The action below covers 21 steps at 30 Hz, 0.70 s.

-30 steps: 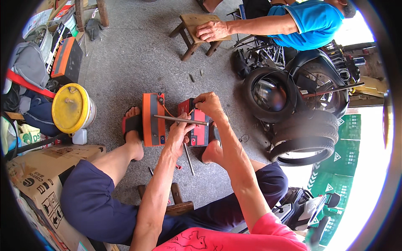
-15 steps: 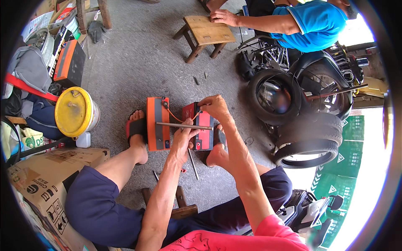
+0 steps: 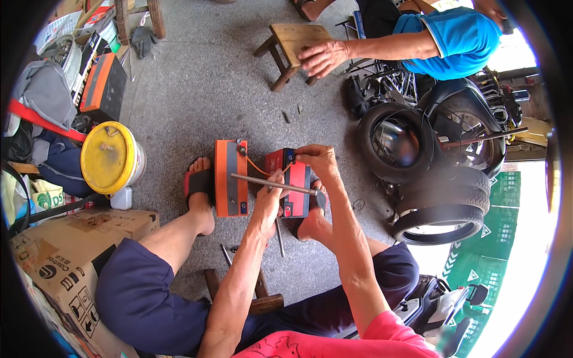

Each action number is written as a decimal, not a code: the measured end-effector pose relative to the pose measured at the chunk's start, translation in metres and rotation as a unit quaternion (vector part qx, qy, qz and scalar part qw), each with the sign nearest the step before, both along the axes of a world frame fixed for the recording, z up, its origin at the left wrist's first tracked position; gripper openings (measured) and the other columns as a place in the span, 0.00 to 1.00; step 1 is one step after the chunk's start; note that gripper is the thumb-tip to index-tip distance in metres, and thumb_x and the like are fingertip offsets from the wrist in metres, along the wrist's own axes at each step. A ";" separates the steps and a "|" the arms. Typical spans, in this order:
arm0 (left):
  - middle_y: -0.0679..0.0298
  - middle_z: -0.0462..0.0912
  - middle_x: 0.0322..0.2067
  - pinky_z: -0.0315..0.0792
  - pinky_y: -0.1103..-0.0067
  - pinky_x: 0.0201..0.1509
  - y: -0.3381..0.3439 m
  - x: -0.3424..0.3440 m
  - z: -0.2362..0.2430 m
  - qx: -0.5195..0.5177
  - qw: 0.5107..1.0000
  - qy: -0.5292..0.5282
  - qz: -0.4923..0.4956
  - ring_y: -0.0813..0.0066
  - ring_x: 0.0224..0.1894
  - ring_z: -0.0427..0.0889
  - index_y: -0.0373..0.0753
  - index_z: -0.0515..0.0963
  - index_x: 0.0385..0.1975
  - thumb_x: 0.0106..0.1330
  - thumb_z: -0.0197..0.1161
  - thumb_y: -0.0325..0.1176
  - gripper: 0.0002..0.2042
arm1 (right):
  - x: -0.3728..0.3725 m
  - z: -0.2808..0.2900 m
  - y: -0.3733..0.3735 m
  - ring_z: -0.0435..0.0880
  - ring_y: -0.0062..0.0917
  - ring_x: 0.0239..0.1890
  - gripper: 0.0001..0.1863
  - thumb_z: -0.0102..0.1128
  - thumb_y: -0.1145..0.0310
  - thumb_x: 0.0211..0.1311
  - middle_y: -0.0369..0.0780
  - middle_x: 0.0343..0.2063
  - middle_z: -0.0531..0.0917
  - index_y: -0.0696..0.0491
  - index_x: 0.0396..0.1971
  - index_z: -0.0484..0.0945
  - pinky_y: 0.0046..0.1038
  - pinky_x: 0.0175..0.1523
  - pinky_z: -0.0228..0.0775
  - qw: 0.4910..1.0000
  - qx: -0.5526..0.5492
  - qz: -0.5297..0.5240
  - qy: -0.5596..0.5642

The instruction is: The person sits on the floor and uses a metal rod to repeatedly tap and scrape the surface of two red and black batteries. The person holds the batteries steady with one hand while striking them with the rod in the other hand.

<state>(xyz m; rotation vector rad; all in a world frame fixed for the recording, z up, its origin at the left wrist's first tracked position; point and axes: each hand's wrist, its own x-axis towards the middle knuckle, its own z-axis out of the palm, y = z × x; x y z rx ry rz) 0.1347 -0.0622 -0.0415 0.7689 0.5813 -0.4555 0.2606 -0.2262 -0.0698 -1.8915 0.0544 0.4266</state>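
Note:
An orange and grey battery (image 3: 222, 179) stands on the ground between my feet, with a red and black battery (image 3: 300, 179) to its right. An orange wire (image 3: 256, 168) runs from the orange battery's far terminal toward the red one's far end. My left hand (image 3: 267, 200) is closed around a metal rod (image 3: 248, 179) that lies crosswise above both batteries. At the red battery's far terminal, my right hand (image 3: 322, 160) pinches with thumb and forefinger, close to the wire's end. Whatever sits between those fingertips is too small to make out.
Another person's hand (image 3: 325, 58) is at a small wooden stool (image 3: 292, 42) ahead. Tyres (image 3: 439, 225) are stacked at right. A yellow-lidded bucket (image 3: 107, 156) and a cardboard box (image 3: 77, 238) stand at left. Another metal rod (image 3: 280, 237) lies near the batteries.
The other person's hand has shifted nearer along the stool, which now stands tilted or turned. My hands keep nearly the same places over the batteries; the whole view has shifted slightly.

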 end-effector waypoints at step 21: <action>0.65 0.73 0.56 0.56 0.90 0.19 -0.004 -0.001 -0.020 -0.003 1.000 0.007 0.012 0.67 0.59 0.73 0.40 0.64 0.63 0.65 0.57 0.55 0.33 | -0.011 0.016 0.042 0.83 0.36 0.34 0.08 0.67 0.70 0.45 0.42 0.29 0.84 0.51 0.29 0.84 0.34 0.43 0.75 0.889 -0.412 0.053 -0.192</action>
